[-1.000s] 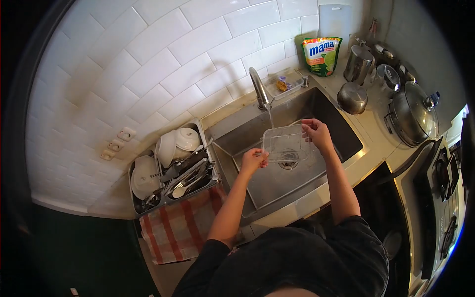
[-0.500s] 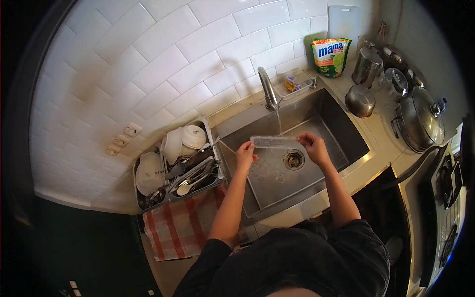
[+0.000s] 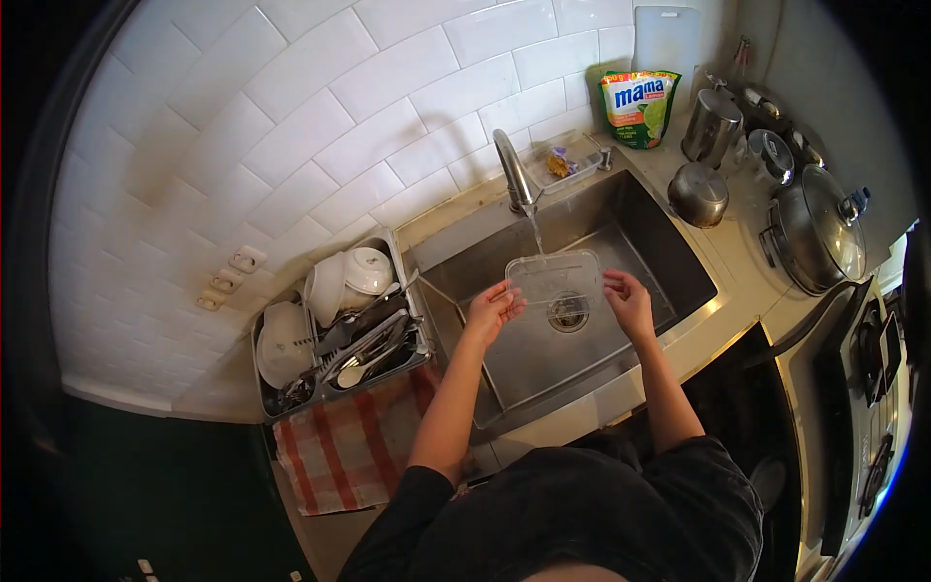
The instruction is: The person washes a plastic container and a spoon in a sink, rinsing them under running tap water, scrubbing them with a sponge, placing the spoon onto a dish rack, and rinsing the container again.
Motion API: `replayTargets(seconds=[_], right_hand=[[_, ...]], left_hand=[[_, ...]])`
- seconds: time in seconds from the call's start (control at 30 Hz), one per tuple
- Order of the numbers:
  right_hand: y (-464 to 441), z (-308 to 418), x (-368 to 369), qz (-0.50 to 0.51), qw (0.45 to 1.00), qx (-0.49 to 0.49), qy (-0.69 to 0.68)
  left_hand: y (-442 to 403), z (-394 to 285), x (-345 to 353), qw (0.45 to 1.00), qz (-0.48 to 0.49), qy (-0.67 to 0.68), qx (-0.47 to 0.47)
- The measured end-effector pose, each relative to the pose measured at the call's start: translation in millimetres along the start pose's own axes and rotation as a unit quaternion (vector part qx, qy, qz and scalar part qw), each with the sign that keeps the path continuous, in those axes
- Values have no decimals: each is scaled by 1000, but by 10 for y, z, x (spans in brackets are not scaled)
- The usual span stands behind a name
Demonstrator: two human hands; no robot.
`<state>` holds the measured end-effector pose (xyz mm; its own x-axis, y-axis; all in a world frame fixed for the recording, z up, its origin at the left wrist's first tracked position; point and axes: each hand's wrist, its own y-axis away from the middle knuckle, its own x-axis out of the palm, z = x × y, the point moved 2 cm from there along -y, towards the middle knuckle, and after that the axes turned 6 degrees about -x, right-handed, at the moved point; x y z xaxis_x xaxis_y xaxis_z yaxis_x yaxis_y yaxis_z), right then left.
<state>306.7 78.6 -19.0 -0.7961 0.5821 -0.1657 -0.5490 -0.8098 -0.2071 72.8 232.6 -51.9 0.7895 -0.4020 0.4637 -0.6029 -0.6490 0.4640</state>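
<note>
Over the sink, a clear rectangular plastic lid [image 3: 555,277] with rounded corners is held up between my two hands. The fingers of my left hand [image 3: 495,310] are closed on its left edge, while my right hand [image 3: 628,299] pinches the right edge. Water runs from the curved metal faucet [image 3: 512,170] and comes down at the lid's far edge. Through the clear plastic, part of the round drain [image 3: 568,312] shows in the bottom of the steel sink [image 3: 529,383].
Left of the sink, a dish rack [image 3: 341,390] holds bowls, plates and cutlery, beside a striped cloth [image 3: 339,446]. Behind stand a small tray [image 3: 587,173] with a sponge and a green detergent pouch [image 3: 640,109]. Pots [image 3: 698,194] and a lidded pan [image 3: 824,233] line the right.
The lid has tilted from nearly edge-on to showing its broad face, its far edge now higher in view. Both hands have turned with it, and the camera view has shifted slightly.
</note>
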Motion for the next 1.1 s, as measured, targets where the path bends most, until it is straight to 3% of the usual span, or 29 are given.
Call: replayTargets(seconds=[0.07,0.17,0.27,0.37,0.47,0.5,0.53,0.6,0.63,0.73,0.8,0.83,0.93,1.03,1.1], right_hand=[[-27,190,14,6,997,64,-49],[-94,284,63,-4,994,6,-106],[-198,543,126,-38,998,-52,-25],[-382,1,157,-50,925,-186,327],[-605,-102,524,44,968,1,248],[-715,-207,735,75,989,124,0],[-813,-254,955,99,934,238,-248],[-945,-47,1201,124,868,296,-380],[-1019,60,1241,158,890,273,-329],[-1235,283,1212,273,939,171,-117],[-1390,345,1061,359,927,55,98],[-1508,400,953,349,910,23,223],[-1809,333,788,284,889,-181,312],[-1973,28,843,319,871,-286,238],[-2016,-78,834,339,850,-291,279]], left_hand=[[-21,62,20,1000,2,-15,6],[-33,108,101,997,-13,-81,1],[119,11,262,993,-42,-106,-8],[171,-116,272,985,-81,-147,36],[51,-115,148,953,-90,-277,89],[-41,-78,96,941,-83,-312,99],[-101,-59,82,928,-74,-349,109],[-205,-78,155,877,-126,-449,117],[-262,-104,219,846,-150,-496,123],[-346,-220,473,784,-137,-542,270],[-454,-288,603,788,-79,-542,280],[-495,-327,673,789,-52,-541,286],[-512,-442,870,775,-53,-562,284],[-476,-557,960,800,-59,-535,264],[-371,-646,1002,807,-69,-528,255]])
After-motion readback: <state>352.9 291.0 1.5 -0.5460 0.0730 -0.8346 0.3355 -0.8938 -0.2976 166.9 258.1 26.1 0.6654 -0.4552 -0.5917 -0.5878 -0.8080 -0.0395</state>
